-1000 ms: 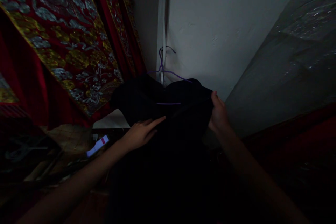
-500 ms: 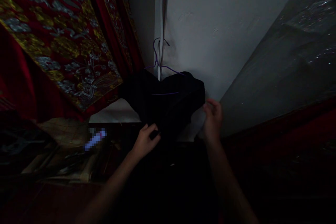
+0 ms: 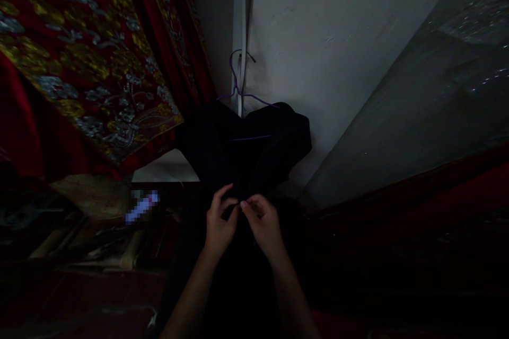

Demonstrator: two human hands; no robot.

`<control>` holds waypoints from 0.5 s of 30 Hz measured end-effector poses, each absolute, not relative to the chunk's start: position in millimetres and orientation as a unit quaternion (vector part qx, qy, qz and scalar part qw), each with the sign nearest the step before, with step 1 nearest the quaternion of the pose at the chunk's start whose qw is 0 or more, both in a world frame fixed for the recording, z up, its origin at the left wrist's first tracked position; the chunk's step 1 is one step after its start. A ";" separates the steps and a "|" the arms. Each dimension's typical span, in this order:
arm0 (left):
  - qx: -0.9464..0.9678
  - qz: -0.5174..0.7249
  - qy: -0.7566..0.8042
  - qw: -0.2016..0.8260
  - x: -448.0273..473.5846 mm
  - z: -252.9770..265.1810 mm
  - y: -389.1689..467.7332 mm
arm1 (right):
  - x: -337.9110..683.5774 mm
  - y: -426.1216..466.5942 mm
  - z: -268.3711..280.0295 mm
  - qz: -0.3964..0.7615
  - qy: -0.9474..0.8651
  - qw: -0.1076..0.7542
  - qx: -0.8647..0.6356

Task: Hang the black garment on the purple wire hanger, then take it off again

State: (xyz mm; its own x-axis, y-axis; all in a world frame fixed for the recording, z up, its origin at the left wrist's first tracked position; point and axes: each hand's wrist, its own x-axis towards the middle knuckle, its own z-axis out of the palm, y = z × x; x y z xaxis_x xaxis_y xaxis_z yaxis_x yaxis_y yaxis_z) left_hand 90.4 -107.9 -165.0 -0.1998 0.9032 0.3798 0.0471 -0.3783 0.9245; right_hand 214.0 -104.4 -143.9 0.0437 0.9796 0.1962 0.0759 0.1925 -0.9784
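Note:
A black garment (image 3: 286,132) hangs from a thin purple hanger (image 3: 258,97), whose hook catches on a pale pipe or cord on the wall. At the bottom of its neckline my left hand (image 3: 221,220) pinches the front of the cloth with thumb and forefinger. Right beside it, fingertips almost touching, my right hand (image 3: 263,220) is closed in a pinch on the front edge. Whether a button or other fastening sits between the fingertips is too dark to tell. The lower part of the garment merges into shadow.
Red cloth with gold and silver embroidery (image 3: 99,63) hangs at the left. Clear plastic sheeting (image 3: 417,106) slopes down the right, with red fabric (image 3: 469,190) beneath. A pale wall (image 3: 318,26) stands behind. Low at left is a cluttered shelf or frame (image 3: 127,254).
My right hand has moved from the garment's right shoulder edge inward and down to the front, meeting my left hand. The left hand has shifted slightly and turned more upright.

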 end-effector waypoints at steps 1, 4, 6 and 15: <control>0.536 0.632 0.446 0.338 89.5 -165.2 -108.7 | 214.3 -105.4 -143.2 0.426 -0.549 0.538 -0.478; 0.527 0.626 0.456 0.349 91.2 -168.4 -112.8 | 213.8 -108.3 -141.8 0.491 -0.541 0.510 -0.454; 0.516 0.625 0.462 0.360 94.7 -172.3 -116.1 | 212.8 -108.7 -140.6 0.551 -0.528 0.480 -0.433; 0.548 0.617 0.465 0.320 112.0 -196.9 -101.7 | 213.9 -68.4 -107.0 0.610 -0.410 0.508 -0.450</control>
